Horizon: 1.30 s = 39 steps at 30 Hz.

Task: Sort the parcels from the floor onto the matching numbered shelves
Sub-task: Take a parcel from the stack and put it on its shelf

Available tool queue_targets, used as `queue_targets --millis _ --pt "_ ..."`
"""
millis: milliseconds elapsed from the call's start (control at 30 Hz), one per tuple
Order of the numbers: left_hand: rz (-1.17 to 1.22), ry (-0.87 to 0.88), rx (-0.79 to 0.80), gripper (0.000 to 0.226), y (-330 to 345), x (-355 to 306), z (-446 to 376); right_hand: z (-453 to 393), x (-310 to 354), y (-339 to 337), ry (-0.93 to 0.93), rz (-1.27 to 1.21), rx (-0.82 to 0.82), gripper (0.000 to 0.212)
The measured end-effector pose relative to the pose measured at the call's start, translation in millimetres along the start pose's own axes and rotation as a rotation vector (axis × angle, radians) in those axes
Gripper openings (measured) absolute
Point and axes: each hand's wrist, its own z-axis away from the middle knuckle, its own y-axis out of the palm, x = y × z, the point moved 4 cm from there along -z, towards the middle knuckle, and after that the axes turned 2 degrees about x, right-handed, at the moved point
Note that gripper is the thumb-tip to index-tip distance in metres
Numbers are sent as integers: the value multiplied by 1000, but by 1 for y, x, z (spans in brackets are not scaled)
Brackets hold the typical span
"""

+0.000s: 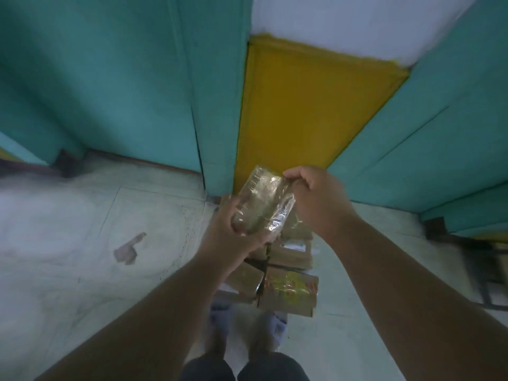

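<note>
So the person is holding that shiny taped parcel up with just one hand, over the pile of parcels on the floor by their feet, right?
Not quite: both hands are on it. In the head view the left hand cradles the parcel from below while the right hand pinches its upper edge. The rest stands: it is held above the pile of parcels on the floor, just ahead of the person's feet.

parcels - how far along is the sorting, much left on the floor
Done: nothing can be confirmed, since no numbered shelf shows in this view. In hand: one tape-wrapped parcel, held from below by the left hand and pinched at its top corner by the right hand. Left: a pile of brown parcels on the floor by the feet, at least four, so most sorting appears to remain.
</note>
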Motion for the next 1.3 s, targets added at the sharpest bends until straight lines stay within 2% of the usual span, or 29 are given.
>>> queue_targets --millis 100,200,267,433,600,667,767,933,1067,1167,1300 --pt "206 -6 146 40 -1 -37 14 31 29 -53 -29 -49 -105 28" --pt "522 -199 282 46 13 -67 28 61 45 -98 -59 -216 -116 25" --pt "577 -238 402 44 29 -95 43 80 47 -125 -92 -401 -115 26" --pt "563 -186 698 59 84 -143 82 126 22 -183 -174 -665 -155 25" --pt "491 -180 848 72 173 -155 119 193 -37 -248 -177 -752 -283 15" --pt "458 -174 851 75 213 -156 133 220 -65 -272 -135 -732 -362 10" --pt "426 -171 793 63 290 -160 169 276 -116 -318 -26 -708 -498 6" --pt "409 38 874 37 414 -162 223 373 -207 -388 192 -582 -764 26" --pt "255 202 990 41 491 -170 252 419 -266 -430 263 -596 -960 38" --pt "175 256 998 50 549 -180 256 442 -302 -457 259 -551 -1065 27" --pt "208 203 1109 49 645 -194 254 479 -351 -495 208 -505 -1224 5"
